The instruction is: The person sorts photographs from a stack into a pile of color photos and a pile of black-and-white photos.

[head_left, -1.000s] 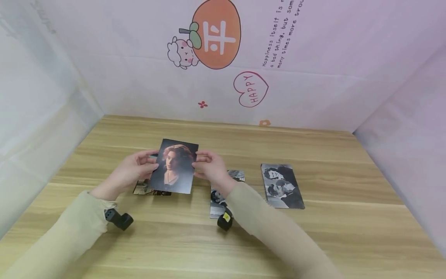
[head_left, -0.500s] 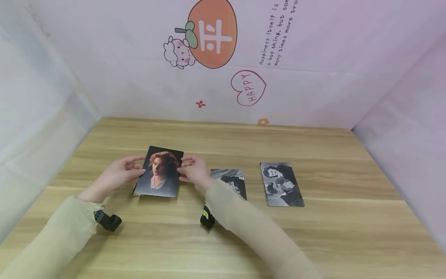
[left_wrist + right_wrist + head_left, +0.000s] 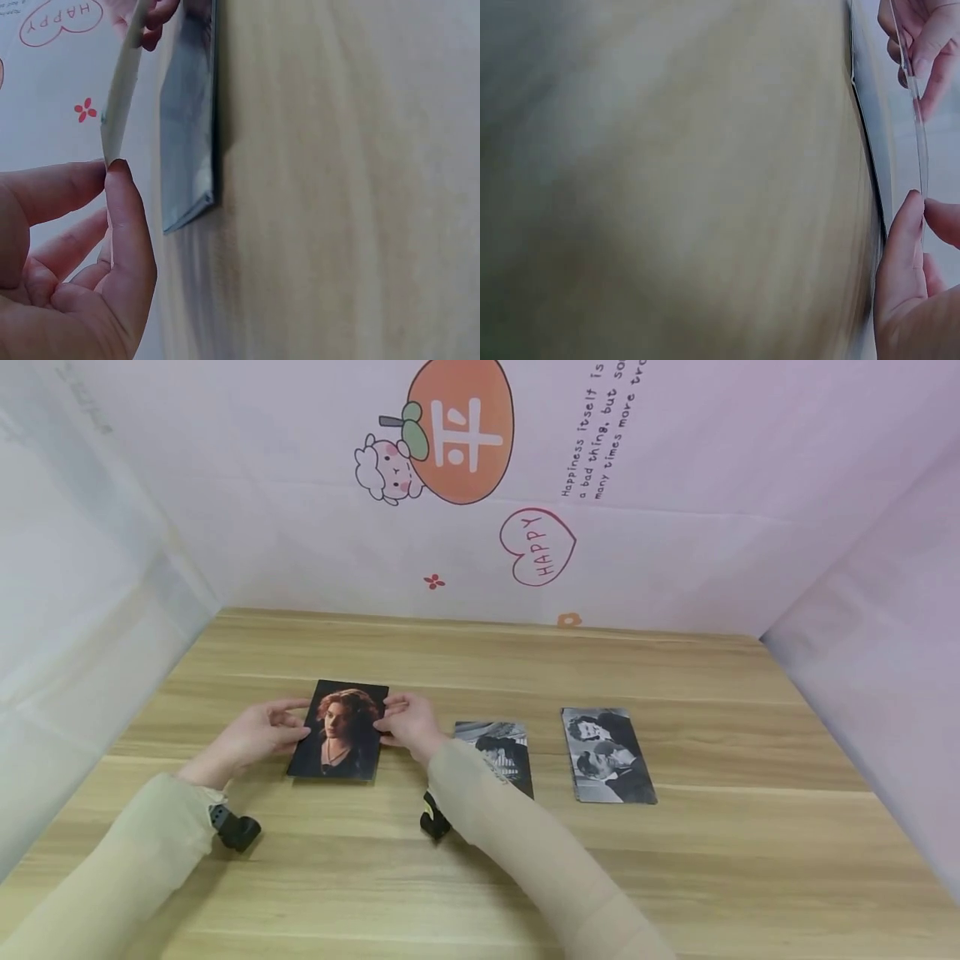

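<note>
A color portrait photo print (image 3: 339, 732) of a person with reddish wavy hair is held by its two side edges at the left part of the table. My left hand (image 3: 258, 732) pinches the left edge between thumb and fingers; my right hand (image 3: 411, 723) pinches the right edge. Seen edge-on in the left wrist view, the held print (image 3: 122, 94) is slightly bowed and apart from a thin stack of photos (image 3: 187, 124) lying below it. The right wrist view also shows a gap between the held print (image 3: 920, 142) and the stack (image 3: 870, 142). From the head view, the print hides this stack.
On the wood-grain table (image 3: 712, 877), a black-and-white photo (image 3: 498, 743) lies in the middle, partly covered by my right sleeve (image 3: 525, 843). Farther right lies a black-and-white photo stack (image 3: 609, 757) of two people. A printed white cloth (image 3: 660, 568) backs the table.
Both hands have carried the portrait print left and lower, over the left photo stack, which it now covers in the head view. The right forearm has shifted left with it.
</note>
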`<state>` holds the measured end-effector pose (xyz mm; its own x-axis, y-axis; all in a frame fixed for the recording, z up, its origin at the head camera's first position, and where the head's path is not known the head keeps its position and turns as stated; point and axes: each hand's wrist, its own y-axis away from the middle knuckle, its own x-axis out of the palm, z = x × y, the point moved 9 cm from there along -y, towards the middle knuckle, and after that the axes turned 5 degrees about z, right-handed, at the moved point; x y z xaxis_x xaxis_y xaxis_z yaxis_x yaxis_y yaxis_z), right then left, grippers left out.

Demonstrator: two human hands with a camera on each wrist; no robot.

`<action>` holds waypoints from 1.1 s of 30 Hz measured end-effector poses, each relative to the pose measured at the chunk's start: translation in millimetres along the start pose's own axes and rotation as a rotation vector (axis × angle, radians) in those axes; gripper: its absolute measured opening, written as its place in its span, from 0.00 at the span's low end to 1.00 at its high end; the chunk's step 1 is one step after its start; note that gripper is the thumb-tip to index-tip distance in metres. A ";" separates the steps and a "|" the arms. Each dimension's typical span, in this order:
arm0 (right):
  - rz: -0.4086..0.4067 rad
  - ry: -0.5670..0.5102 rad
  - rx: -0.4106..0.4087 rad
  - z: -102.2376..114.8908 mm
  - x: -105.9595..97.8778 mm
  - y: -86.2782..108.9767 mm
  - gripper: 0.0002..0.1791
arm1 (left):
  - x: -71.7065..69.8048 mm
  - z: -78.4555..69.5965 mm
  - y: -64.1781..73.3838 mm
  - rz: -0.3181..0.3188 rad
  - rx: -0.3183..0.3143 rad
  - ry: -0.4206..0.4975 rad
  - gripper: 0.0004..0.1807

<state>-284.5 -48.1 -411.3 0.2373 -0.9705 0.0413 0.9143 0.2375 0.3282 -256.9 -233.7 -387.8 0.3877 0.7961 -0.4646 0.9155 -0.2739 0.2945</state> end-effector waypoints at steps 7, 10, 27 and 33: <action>0.005 0.031 -0.008 2.5 2.6 -2.8 0.24 | 0.7 6.1 -4.5 0.009 -0.030 0.017 0.33; -0.002 0.050 -0.016 4.1 3.4 -1.9 0.24 | 1.2 9.0 -4.8 0.007 -0.045 0.019 0.33; -0.071 0.382 -0.084 11.3 0.5 -6.4 0.22 | 0.4 4.6 -3.7 -0.034 -0.016 -0.079 0.32; -0.075 0.417 -0.094 11.0 -0.3 -6.0 0.23 | 0.3 6.0 -2.5 -0.044 -0.013 -0.097 0.32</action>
<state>-293.6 -49.7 -402.9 0.2640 -0.8904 -0.3708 0.9554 0.1886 0.2274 -258.4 -236.0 -393.7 0.3559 0.7514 -0.5557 0.9308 -0.2317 0.2828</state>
